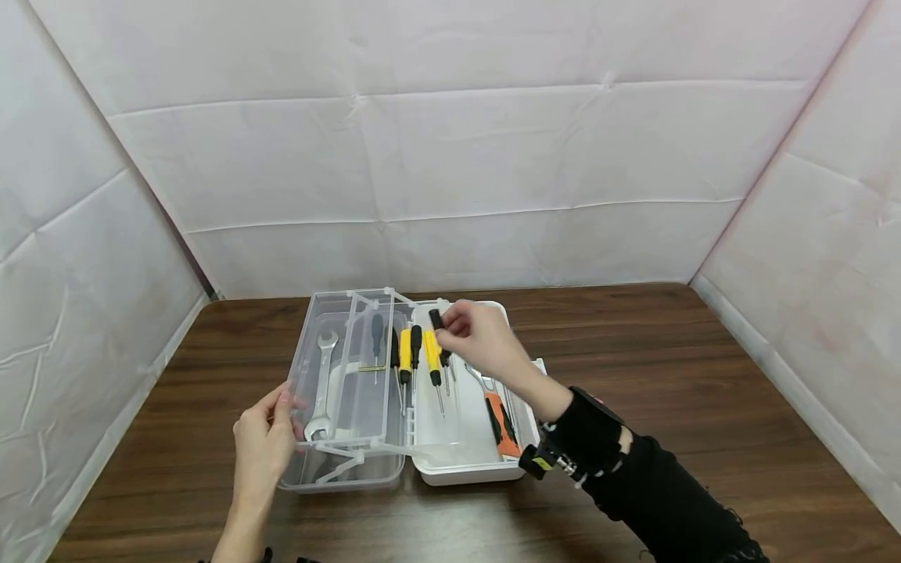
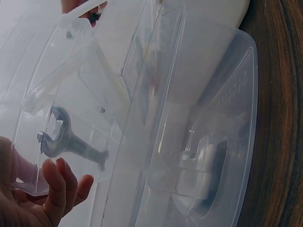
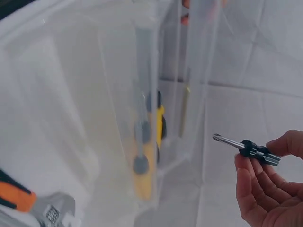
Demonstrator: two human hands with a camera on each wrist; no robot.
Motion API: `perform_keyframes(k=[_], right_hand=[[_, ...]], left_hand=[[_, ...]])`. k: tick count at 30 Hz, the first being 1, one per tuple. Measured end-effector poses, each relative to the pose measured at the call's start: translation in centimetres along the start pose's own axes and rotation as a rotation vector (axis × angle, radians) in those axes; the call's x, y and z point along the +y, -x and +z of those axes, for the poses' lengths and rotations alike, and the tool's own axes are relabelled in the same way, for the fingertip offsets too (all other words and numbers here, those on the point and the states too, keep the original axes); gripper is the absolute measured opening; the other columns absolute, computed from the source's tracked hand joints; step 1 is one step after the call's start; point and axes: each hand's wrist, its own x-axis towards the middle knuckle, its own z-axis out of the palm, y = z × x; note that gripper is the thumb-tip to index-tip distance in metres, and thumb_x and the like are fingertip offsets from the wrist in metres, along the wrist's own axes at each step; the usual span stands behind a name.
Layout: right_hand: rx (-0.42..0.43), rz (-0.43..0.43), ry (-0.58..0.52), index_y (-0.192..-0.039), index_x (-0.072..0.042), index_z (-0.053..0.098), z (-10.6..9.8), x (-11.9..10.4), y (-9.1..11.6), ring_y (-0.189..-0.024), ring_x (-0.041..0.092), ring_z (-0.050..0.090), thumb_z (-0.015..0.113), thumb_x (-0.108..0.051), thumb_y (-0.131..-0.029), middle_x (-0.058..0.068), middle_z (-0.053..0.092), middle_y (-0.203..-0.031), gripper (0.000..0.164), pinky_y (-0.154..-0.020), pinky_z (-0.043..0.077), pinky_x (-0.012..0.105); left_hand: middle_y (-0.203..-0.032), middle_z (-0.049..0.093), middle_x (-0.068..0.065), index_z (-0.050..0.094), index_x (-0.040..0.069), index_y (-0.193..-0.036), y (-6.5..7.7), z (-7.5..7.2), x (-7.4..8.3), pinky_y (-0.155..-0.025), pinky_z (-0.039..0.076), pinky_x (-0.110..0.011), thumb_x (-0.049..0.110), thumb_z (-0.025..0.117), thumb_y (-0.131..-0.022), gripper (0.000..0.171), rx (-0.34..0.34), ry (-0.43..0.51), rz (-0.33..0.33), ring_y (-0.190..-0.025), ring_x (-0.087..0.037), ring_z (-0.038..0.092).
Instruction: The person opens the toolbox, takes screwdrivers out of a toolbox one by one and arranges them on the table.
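My right hand (image 1: 482, 336) pinches a short screwdriver (image 3: 258, 153) with a black handle and a cross-shaped tip, above the white toolbox base (image 1: 461, 475). With thumb and fingers, my left hand (image 1: 263, 442) grips the left edge of a clear plastic tray (image 1: 366, 407) on hinge arms. A silver open-ended wrench (image 1: 324, 383) lies in this tray, seen also in the left wrist view. Several yellow-and-black screwdrivers (image 1: 432, 348) lie around the middle of the box, below and left of the right hand.
An adjustable wrench (image 1: 501, 422) with an orange-and-black handle lies at the right of the base. The clear lid (image 1: 338, 478) rests open to the left, under the tray. All stands on a brown wooden table (image 1: 633, 352), with white sheeting (image 1: 450, 156) behind and at both sides.
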Motion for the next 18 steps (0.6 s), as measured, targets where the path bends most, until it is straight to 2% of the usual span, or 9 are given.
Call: perform_keyframes(k=[4,8,13,18], right_hand=[[0.084,0.021,0.010,-0.088,-0.002,0.062,-2.4,0.8,0.8,-0.066,0.014,0.057,0.063,-0.009,-0.079,0.004,0.063,-0.075,0.012,-0.059,0.046,0.026],[0.142,0.051,0.041,-0.090,-0.001,0.062,-4.4,2.7,1.6,-0.067,0.016,0.058,0.064,-0.011,-0.080,0.005,0.063,-0.076,0.014,-0.060,0.046,0.028],[0.212,0.093,0.134,-0.088,-0.002,0.063,-6.7,6.2,2.7,-0.065,0.017,0.058,0.063,-0.014,-0.081,0.006,0.063,-0.075,0.014,-0.058,0.045,0.030],[0.239,0.146,0.239,-0.088,-0.001,0.063,-8.6,10.6,4.4,-0.063,0.019,0.058,0.059,-0.014,-0.082,0.007,0.063,-0.073,0.014,-0.058,0.044,0.032]], left_hand=[[-0.061,0.059,-0.013,0.056,-0.007,-0.113,0.0,-0.1,0.0,-0.034,0.038,-0.021,0.009,0.037,-0.094,0.031,0.001,-0.030,-0.011,-0.036,-0.006,0.046],[-0.054,0.055,-0.010,0.056,-0.006,-0.111,0.0,-0.2,0.0,-0.034,0.036,-0.022,0.011,0.036,-0.094,0.031,-0.002,-0.045,-0.015,-0.033,-0.008,0.044],[-0.058,0.057,-0.012,0.056,-0.006,-0.112,0.0,-0.1,-0.1,-0.034,0.036,-0.022,0.009,0.037,-0.094,0.031,0.005,-0.041,-0.009,-0.033,-0.008,0.044],[-0.057,0.057,-0.011,0.057,-0.006,-0.111,-0.1,0.0,-0.2,-0.033,0.036,-0.022,0.007,0.038,-0.093,0.029,0.019,-0.039,-0.002,-0.032,-0.007,0.043]])
